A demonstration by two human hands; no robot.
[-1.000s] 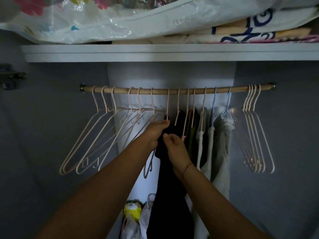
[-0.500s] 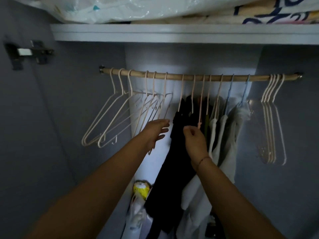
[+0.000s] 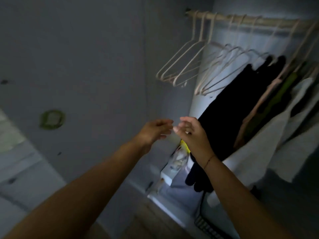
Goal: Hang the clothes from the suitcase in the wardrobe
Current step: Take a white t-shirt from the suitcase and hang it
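Observation:
The wardrobe rail (image 3: pixel 250 20) runs across the upper right, with several empty pale hangers (image 3: pixel 183 66) at its left end. A black garment (image 3: pixel 229 114) hangs to their right, followed by a green piece (image 3: pixel 279 94) and white clothes (image 3: pixel 269 149). My left hand (image 3: pixel 153 130) and my right hand (image 3: pixel 191 133) hover close together below the hangers, fingers loosely bent, holding nothing. Neither hand touches the clothes. The suitcase is out of view, and the picture is blurred.
The grey wardrobe side wall (image 3: pixel 86 57) fills the left, with a round greenish mark (image 3: pixel 51 119). Bags and a yellow item (image 3: pixel 183 145) lie on the wardrobe floor below my hands. A white ledge (image 3: pixel 165 206) edges the bottom.
Both hands let go of the black garment and dropped away from the rail. The view swung left and down, so the rail now sits at the upper right.

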